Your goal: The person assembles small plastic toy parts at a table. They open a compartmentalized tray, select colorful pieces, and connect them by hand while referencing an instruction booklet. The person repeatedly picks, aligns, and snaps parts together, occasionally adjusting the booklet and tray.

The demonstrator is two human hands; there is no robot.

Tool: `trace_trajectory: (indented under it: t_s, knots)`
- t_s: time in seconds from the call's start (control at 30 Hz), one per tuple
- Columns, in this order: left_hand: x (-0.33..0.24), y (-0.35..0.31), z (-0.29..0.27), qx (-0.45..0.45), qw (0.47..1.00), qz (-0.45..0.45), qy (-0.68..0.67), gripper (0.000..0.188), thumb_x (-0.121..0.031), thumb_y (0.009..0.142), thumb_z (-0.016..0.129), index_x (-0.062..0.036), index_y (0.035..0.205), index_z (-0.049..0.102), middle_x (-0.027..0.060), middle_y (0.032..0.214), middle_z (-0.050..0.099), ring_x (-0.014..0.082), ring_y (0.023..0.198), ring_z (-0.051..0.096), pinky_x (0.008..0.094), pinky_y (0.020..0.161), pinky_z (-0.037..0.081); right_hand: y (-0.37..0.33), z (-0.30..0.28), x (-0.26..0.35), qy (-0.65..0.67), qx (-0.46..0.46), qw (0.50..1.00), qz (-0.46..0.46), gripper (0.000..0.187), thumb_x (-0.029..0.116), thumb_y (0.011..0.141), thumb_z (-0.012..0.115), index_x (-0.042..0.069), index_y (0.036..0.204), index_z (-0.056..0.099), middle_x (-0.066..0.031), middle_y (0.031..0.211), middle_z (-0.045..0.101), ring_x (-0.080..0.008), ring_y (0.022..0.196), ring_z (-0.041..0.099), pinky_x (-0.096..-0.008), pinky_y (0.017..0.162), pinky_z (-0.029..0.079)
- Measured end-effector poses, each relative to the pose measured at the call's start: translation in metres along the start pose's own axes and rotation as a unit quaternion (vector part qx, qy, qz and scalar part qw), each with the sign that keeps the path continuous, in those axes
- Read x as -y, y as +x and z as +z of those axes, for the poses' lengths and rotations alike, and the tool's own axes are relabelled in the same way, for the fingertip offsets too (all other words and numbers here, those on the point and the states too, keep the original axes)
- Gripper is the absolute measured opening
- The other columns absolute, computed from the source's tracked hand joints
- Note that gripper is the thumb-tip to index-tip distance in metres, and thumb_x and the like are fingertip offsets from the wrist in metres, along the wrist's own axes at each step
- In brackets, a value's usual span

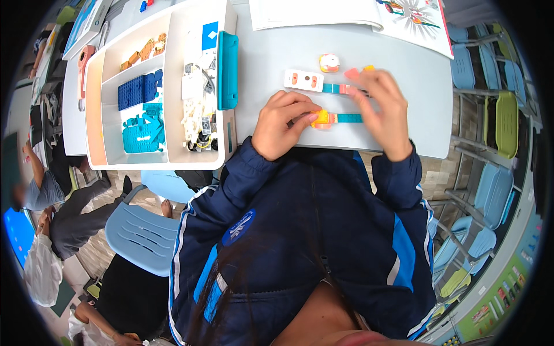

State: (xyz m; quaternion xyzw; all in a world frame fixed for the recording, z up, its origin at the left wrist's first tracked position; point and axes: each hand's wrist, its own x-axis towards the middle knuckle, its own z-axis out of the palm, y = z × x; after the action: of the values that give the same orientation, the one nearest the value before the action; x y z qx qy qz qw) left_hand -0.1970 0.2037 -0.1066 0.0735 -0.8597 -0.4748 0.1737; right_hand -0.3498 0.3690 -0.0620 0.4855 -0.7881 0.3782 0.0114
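Observation:
My left hand [287, 122] is closed, with thumb and fingertips pinching a yellow toy brick [320, 120]. That brick joins a pink piece and a teal brick strip [349, 118] lying on the table. My right hand [382, 106] is a little blurred, its thumb and fingers apart over the right end of the pieces, and I see nothing held in it. Just beyond its fingertips lie a pink brick [351, 73] and a yellow-orange brick [369, 68]. A white block with orange ovals [303, 81] connects to a second teal strip [331, 88]. Behind it sits a small white, pink and yellow brick piece [329, 62].
At left stands a white compartment bin [168, 86] with a teal handle [228, 70], holding sorted brown, blue, teal and white bricks. An open booklet [323, 12] lies at the table's far edge. Light blue chairs [141, 236] and other people are around the table.

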Motion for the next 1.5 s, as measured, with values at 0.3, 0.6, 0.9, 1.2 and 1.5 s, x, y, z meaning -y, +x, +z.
trace_trajectory:
  t_s: [0.3,0.6,0.9,1.2,1.5]
  knots:
    - [0.0,-0.002,0.006,-0.023,0.999,0.001,0.028,0.019,-0.002,0.079,0.075,-0.0063,0.097,0.075,0.0066,0.088,0.065,0.0246,0.084,0.059,0.0334,0.074,0.05,-0.037,0.034,0.016,0.08,0.083,0.993,-0.016,0.011,0.006,0.082,0.073,0.0,0.087,0.066,-0.0084,0.082,0.054,-0.0235,0.064,0.058,-0.034,0.058,0.048]
    - [-0.002,0.001,0.01,-0.029,0.999,0.025,0.039,0.013,0.002,0.077,0.071,-0.0032,0.09,0.072,0.0088,0.087,0.061,0.0288,0.084,0.058,0.0362,0.078,0.045,-0.045,0.039,0.009,0.208,-0.026,0.977,0.035,0.014,0.0,0.077,0.077,0.002,0.09,0.074,-0.0063,0.086,0.064,-0.0149,0.071,0.062,-0.0263,0.063,0.05]
    - [0.002,0.0,0.008,-0.016,0.998,0.056,0.04,0.013,-0.001,0.082,0.067,-0.0059,0.095,0.069,0.0058,0.09,0.058,0.0263,0.088,0.055,0.0363,0.08,0.042,-0.002,0.005,-0.009,0.064,-0.106,0.986,0.108,0.017,0.003,0.084,0.07,0.003,0.101,0.075,-0.01,0.094,0.067,-0.0213,0.084,0.065,-0.0293,0.075,0.052]
    - [-0.003,-0.001,0.006,-0.01,0.998,0.04,0.038,0.017,-0.007,0.082,0.072,-0.0057,0.1,0.072,0.0089,0.098,0.062,0.0286,0.092,0.056,0.0372,0.085,0.045,0.012,0.008,-0.018,0.008,-0.039,0.998,0.038,0.021,0.007,0.084,0.07,0.004,0.104,0.074,-0.0116,0.099,0.068,-0.0276,0.093,0.065,-0.0331,0.077,0.053]
    - [-0.006,-0.001,0.005,0.016,0.996,0.05,0.07,0.036,-0.015,0.072,0.084,-0.0104,0.106,0.072,0.0063,0.099,0.06,0.0271,0.096,0.055,0.0368,0.086,0.043,-0.034,0.012,0.011,0.083,0.106,0.99,0.027,0.032,0.01,0.081,0.075,0.001,0.111,0.067,-0.0119,0.106,0.062,-0.0289,0.087,0.065,-0.0353,0.075,0.054]
